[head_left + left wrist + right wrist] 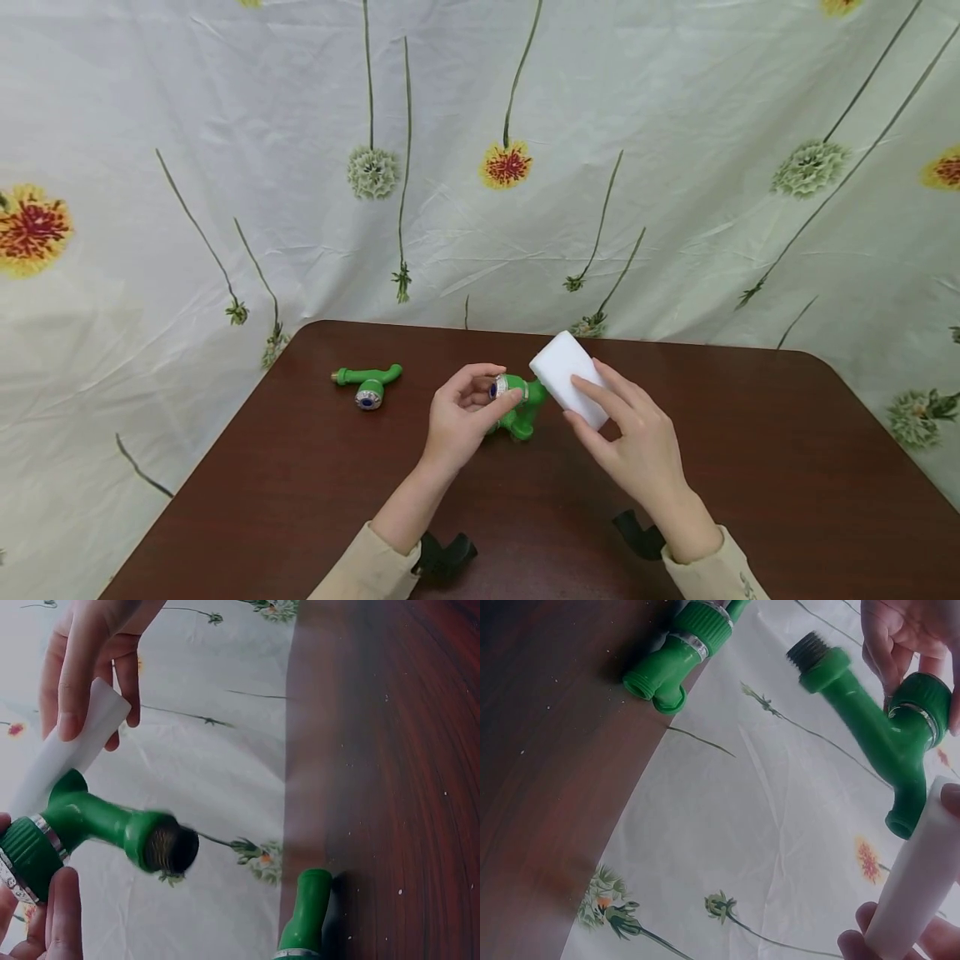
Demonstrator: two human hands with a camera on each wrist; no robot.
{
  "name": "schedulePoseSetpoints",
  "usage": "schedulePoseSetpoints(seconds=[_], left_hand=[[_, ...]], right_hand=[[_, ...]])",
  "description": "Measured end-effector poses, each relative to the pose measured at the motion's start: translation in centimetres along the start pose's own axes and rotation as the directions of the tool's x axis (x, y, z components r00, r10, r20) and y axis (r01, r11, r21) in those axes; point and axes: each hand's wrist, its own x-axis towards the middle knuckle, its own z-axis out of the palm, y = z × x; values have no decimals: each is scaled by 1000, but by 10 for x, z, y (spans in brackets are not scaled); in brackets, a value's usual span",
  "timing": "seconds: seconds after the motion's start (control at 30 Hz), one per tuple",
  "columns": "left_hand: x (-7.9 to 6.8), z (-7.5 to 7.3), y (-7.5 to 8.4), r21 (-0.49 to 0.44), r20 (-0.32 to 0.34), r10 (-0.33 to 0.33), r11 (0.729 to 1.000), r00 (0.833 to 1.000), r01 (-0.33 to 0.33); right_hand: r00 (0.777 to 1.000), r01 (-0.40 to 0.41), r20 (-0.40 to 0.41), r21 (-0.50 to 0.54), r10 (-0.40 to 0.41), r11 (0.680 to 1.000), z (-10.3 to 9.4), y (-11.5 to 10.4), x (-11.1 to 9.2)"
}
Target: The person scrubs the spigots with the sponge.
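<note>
My left hand (461,412) pinches the ribbed knob of a green tap (892,742) between thumb and fingers. The tap is raised off the table, its dark threaded end (176,847) pointing downward. In my right hand (637,437) is a white sponge (566,375), gripped along its edges. One end of the sponge lies at the tap's spout (906,817); whether they touch I cannot tell. A second green tap (371,383) lies on the table to the left. Below my left fingers more green shows in the head view; which tap it belongs to is unclear.
The dark reddish-brown table (750,467) has rounded far corners. Behind it hangs a white cloth (675,100) printed with flowers. Black curved pieces (447,554) show beside both wrists. Small pale specks dot the tabletop in the wrist views.
</note>
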Motion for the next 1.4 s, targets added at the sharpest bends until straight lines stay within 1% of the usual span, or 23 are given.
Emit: schedulePoseSetpoints(seconds=[0.17, 0.27, 0.33, 0.4, 0.47, 0.6, 0.7, 0.8, 0.93, 1.03, 1.17, 1.3, 1.4], left_hand=[[0, -1, -1, -118, 106, -53, 991, 993, 66], [1, -3, -2, -178, 156, -54, 981, 986, 82], [1, -4, -2, -200, 179, -48, 976, 983, 84], [1, -4, -2, -197, 203, -39, 977, 978, 80], [0, -3, -2, -171, 229, -27, 983, 973, 68], [-1, 0, -3, -114, 270, -27, 992, 962, 60], [-2, 1, -3, -68, 259, -43, 996, 965, 63], [-3, 0, -4, -9, 227, -55, 998, 972, 59], [-4, 0, -4, 58, 202, -55, 997, 978, 44], [-5, 1, -4, 72, 173, -54, 997, 984, 42], [-3, 1, -4, 63, 103, -65, 996, 993, 59], [-2, 1, -4, 57, 57, -81, 995, 995, 78], [-1, 1, -4, 32, 25, -94, 995, 995, 93]], right_hand=[[1000, -3, -6, 2, 3, 1000, 0, 0, 0], [1000, 3, -1, -5, -3, 1000, 0, 1, -1], [1000, 12, 2, -8, -12, 1000, 0, 1, -1], [1000, 18, 5, -12, -18, 1000, 0, 2, -1], [1000, 22, 5, -16, -22, 1000, 0, 3, -2], [1000, 26, -4, -19, -26, 999, 0, 3, -2], [1000, 25, -3, -12, -25, 1000, 0, 2, -1], [1000, 21, -2, -3, -21, 1000, -1, 2, -1], [1000, 22, -3, 9, -22, 1000, -1, 2, 0], [999, 30, 12, 26, -30, 999, -1, 1, 0], [998, 40, 50, 49, -43, 998, -2, 0, 0], [996, 57, 67, 35, -59, 998, -2, 0, 0], [995, 70, 72, 29, -72, 997, -1, 1, 0]])
